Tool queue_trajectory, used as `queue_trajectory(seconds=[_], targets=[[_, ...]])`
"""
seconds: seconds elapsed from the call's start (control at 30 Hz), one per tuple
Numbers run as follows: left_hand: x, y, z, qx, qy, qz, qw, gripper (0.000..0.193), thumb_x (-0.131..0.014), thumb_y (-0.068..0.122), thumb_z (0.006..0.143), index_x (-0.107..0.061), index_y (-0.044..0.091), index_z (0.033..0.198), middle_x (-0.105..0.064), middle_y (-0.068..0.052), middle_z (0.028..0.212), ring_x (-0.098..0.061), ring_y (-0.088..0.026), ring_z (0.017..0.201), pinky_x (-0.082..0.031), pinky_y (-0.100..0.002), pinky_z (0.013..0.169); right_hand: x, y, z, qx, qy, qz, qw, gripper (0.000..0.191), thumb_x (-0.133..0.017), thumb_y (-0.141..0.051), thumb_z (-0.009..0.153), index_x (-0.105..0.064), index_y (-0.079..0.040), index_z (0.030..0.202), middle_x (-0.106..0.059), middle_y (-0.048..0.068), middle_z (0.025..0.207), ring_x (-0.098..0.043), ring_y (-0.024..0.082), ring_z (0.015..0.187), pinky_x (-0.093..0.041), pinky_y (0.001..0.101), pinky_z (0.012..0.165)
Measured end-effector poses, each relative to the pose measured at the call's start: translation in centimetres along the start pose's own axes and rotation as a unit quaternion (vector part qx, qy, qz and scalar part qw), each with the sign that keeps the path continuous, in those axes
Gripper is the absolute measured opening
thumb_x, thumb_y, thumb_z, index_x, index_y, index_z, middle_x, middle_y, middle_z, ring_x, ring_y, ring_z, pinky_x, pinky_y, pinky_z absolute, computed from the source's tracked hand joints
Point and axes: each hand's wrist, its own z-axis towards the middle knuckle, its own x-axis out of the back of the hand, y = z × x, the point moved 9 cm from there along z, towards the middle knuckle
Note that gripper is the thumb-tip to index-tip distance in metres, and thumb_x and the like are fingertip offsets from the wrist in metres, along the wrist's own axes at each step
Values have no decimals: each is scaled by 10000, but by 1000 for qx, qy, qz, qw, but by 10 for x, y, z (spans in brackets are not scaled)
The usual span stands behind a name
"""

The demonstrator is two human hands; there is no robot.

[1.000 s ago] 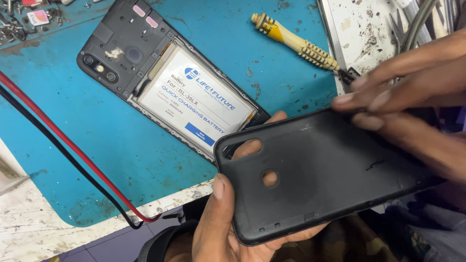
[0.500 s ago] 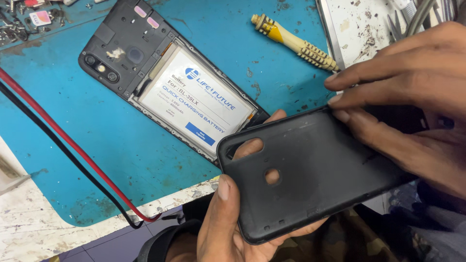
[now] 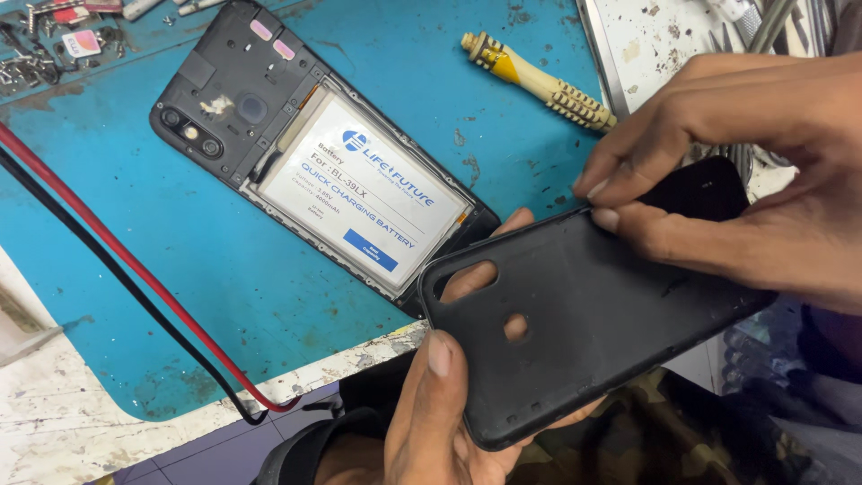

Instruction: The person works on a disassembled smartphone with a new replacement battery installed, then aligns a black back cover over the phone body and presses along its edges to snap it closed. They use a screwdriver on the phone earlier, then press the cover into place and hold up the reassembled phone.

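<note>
My left hand (image 3: 440, 413) holds a black phone back cover (image 3: 584, 305) from below, thumb on its near edge, fingers showing through the camera and sensor cutouts. My right hand (image 3: 745, 171) pinches the cover's far upper edge with fingertips. Behind the cover, an opened phone (image 3: 305, 153) lies face down on the blue mat (image 3: 180, 269), its white-labelled battery (image 3: 359, 193) exposed and its camera module at the upper left.
A yellow-handled screwdriver (image 3: 539, 81) lies on the mat beyond the phone. Red and black wires (image 3: 117, 269) run across the mat's left side. Small screws and parts (image 3: 54, 40) sit at the top left. A scuffed white tray (image 3: 664, 40) is at the top right.
My right hand has moved down onto the cover's far edge and now grips it. The cover has shifted slightly nearer the phone.
</note>
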Motion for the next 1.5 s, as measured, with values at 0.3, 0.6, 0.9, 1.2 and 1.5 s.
queue_trajectory(seconds=[0.3,0.6,0.9,1.2,1.5], targets=[[4,-3,-6,16,-7,-8,1000,623,-348,383,1111,-241,-35,1561,-262,-255,1670,-389,-428,1500,-503,-550,1123,-21,31,6,-110,-125,76,983,119,-841,-118,776,-744,-147,839,-762,-4,918,-741,108,857,-609,304,792],[12,-2,-5,54,36,-37,997,644,-335,393,1097,-261,-53,1555,-316,-279,1644,-462,-456,1452,-603,-551,975,-14,22,9,-59,-85,66,992,197,-877,-187,801,-808,-146,981,-755,-11,907,-712,97,828,-604,296,838],[12,-7,-1,100,27,-44,994,676,-343,436,1073,-261,44,1617,-352,-331,1619,-485,-477,1448,-580,-600,1030,0,-26,12,98,-19,-42,994,218,-797,-195,818,-768,-118,1019,-759,64,1015,-735,186,981,-601,322,815],[13,-5,-7,27,19,-112,993,516,-317,314,1126,-355,5,1538,-264,-256,1726,-419,-450,1516,-562,-586,1058,1,-36,-4,145,3,-173,974,217,-840,-194,813,-764,-112,999,-765,24,972,-719,170,895,-478,351,718],[12,-4,-5,34,46,-104,993,561,-342,330,1096,-322,9,1555,-284,-244,1698,-434,-425,1491,-564,-580,1052,-3,-64,-7,178,33,-284,942,243,-833,-150,817,-749,-75,1033,-759,56,984,-727,217,931,-451,366,766]])
